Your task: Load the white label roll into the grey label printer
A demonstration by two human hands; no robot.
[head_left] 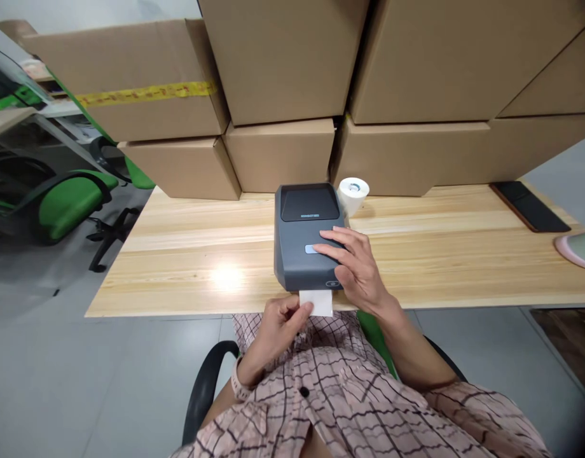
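A dark grey label printer (pixel 297 262) stands near the front edge of the wooden table, with a glossy black window on top. From its front slot a white label (pixel 322 303) sticks out. My left hand (pixel 282 326) pinches the label's left side between thumb and fingers. My right hand (pixel 357 264) rests on the printer's right side, its fingers spread, one fingertip at the light blue button (pixel 310 249). Just behind the printer's right corner stands a white paper roll (pixel 352 196).
Several cardboard boxes (pixel 283 156) are stacked along the back of the table (pixel 178 254). A black phone (pixel 528 205) lies at the right, beside a pink and green object (pixel 578 248) at the edge. Green chairs (pixel 70 203) stand at the left.
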